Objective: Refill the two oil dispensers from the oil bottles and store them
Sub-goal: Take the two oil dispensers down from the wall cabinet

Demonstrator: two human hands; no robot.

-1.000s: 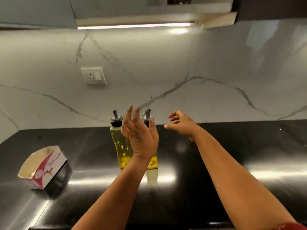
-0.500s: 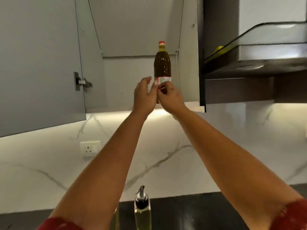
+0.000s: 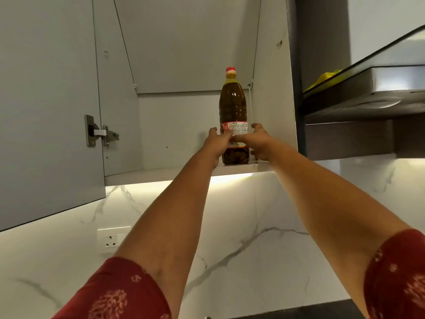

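Fingers (image 3: 226, 134) around dark-oil bottle (image 3: 233, 104)

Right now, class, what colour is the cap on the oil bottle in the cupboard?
Red, on the oil bottle; the head view shows it.

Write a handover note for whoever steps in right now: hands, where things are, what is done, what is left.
Left hand: closed on the left side of the oil bottle, at its label.
Right hand: closed on its right side.
Bottle: upright, red cap on, standing on the cabinet shelf near the front edge. Cabinet door is open.
Dispensers: not in view.
Done: bottle gripped.
Left: bring it down, refill both dispensers, store everything.
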